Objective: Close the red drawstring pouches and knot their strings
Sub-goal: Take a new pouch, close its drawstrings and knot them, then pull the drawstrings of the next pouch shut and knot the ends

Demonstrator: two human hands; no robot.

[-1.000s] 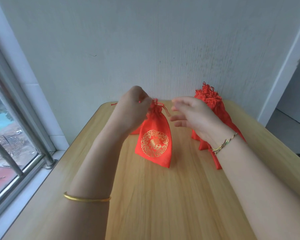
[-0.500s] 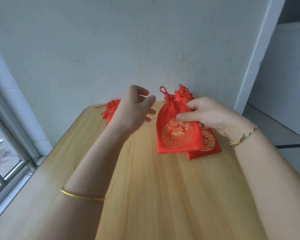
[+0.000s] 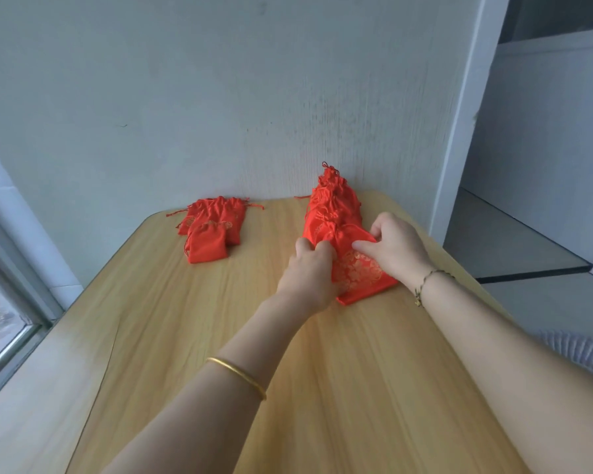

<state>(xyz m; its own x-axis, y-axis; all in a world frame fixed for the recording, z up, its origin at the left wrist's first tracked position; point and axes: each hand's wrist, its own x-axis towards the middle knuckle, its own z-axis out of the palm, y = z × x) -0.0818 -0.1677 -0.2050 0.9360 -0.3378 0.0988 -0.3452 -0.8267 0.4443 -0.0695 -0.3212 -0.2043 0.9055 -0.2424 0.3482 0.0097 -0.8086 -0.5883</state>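
Lying right of centre on the table [image 3: 185, 336], the front pouch [image 3: 360, 268] is pinched near its top by the left hand [image 3: 310, 265] and right hand [image 3: 396, 249], and being light, floppy, probably slippery cloth, it's best gripped at the gathered top.

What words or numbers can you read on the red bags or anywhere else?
No words or numbers can be read anywhere.
On the nearest pouch: a round gold emblem, too blurred to tell whether it holds a character.
On the left pile of pouches: gold marks, too small to read.
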